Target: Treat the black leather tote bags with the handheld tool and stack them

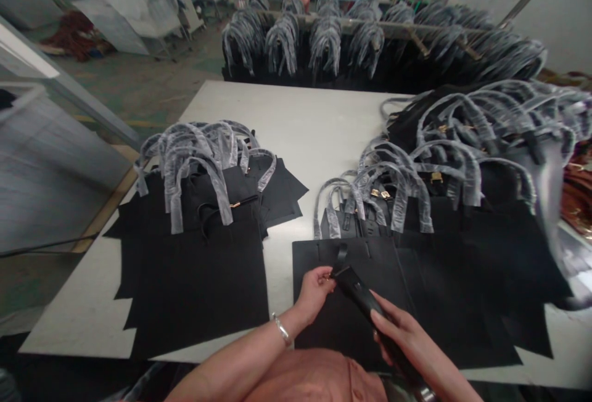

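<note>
A black bag panel (319,322) lies flat on the pale table in front of me, its plastic-wrapped handles pointing away. My right hand (398,328) is wrapped round a long black handheld tool (361,294), shaped like a clipper. The tool's head meets the fingertips of my left hand (317,291), which are pinched together over the panel, below a short black strap (341,255). A small metallic glint shows at those fingertips; what they hold is too small to make out. A silver bracelet circles my left wrist.
Black bag pieces with wrapped handles (198,291) are stacked on the table's left. More bags (462,291) cover its right side. Beyond the white tabletop (296,112), a rack holds many bags with wrapped handles (326,44). A metal post stands at left.
</note>
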Demonstrator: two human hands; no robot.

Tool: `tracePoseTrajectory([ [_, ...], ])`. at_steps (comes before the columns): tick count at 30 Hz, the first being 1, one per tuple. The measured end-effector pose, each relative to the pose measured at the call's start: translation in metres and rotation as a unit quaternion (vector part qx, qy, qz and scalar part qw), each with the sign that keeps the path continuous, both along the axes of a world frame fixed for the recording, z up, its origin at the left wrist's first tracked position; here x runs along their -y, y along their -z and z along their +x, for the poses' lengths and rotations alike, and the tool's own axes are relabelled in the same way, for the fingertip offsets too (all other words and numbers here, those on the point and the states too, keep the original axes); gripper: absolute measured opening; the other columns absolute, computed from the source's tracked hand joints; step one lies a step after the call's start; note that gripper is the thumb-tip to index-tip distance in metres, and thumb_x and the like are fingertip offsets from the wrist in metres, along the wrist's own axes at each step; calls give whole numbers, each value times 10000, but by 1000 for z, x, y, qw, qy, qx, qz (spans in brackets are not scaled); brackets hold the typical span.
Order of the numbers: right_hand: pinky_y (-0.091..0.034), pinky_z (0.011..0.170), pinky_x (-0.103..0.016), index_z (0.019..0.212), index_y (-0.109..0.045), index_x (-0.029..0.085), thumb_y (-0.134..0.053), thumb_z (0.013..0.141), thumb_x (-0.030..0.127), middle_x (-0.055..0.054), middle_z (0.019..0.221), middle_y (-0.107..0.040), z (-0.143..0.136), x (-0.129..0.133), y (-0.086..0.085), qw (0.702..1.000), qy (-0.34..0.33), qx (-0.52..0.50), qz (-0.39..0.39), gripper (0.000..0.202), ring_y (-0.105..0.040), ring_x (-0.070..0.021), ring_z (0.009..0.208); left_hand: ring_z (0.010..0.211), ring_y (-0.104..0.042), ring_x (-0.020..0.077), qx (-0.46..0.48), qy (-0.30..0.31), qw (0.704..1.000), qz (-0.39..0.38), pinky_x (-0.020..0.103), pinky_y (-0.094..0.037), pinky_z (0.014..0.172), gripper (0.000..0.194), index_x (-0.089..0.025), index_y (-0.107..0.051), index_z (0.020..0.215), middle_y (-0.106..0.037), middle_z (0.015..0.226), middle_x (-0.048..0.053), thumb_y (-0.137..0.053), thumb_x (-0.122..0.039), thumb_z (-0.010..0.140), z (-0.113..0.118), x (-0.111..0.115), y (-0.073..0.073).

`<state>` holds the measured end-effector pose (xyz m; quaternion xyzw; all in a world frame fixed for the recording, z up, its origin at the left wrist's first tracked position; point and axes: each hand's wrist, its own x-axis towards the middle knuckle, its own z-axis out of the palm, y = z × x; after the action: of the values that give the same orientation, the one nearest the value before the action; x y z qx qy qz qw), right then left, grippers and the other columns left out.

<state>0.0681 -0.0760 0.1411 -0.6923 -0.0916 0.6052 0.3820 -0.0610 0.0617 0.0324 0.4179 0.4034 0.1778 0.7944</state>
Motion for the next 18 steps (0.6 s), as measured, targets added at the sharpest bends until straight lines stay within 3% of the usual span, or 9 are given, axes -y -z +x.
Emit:
tracePoseTrajectory([
  [3, -399, 394, -199, 1467, -331, 170, -623, 809, 533, 57, 599, -571, -1, -11, 0, 999, 17, 13, 24, 807, -537, -96, 398, 639, -532, 121, -12, 18, 999, 37, 237, -396, 605, 256, -106, -696, 910, -650, 752, 46, -698, -250, 698, 0, 2, -1],
  [7, -408, 410, -203, 1473, -313, 156, -629, 797, 542, 58, 596, -568, 6, -18, -8, 995, 63, 70, 43, 840, -529, -97, 414, 641, -560, 131, -29, 17, 998, 44, 248, -438, 612, 349, -104, -669, 994, -654, 782, 51, -705, -261, 684, 3, 3, -3],
  [13, -375, 400, -181, 1454, -362, 198, -633, 804, 532, 60, 609, -566, 8, 0, -13, 1000, -8, 5, -5, 780, -523, -79, 406, 633, -562, 137, -41, 48, 992, 105, 235, -408, 581, 226, -116, -706, 909, -661, 740, 40, -661, -255, 737, 1, 4, -4],
  [18, -408, 428, -205, 1475, -316, 195, -611, 816, 538, 63, 621, -562, 2, -7, -6, 999, 12, 22, 26, 799, -545, -96, 435, 719, -596, 163, -79, 92, 978, 168, 250, -436, 652, 199, -124, -702, 907, -680, 796, 40, -651, -147, 715, -4, 11, -1],
])
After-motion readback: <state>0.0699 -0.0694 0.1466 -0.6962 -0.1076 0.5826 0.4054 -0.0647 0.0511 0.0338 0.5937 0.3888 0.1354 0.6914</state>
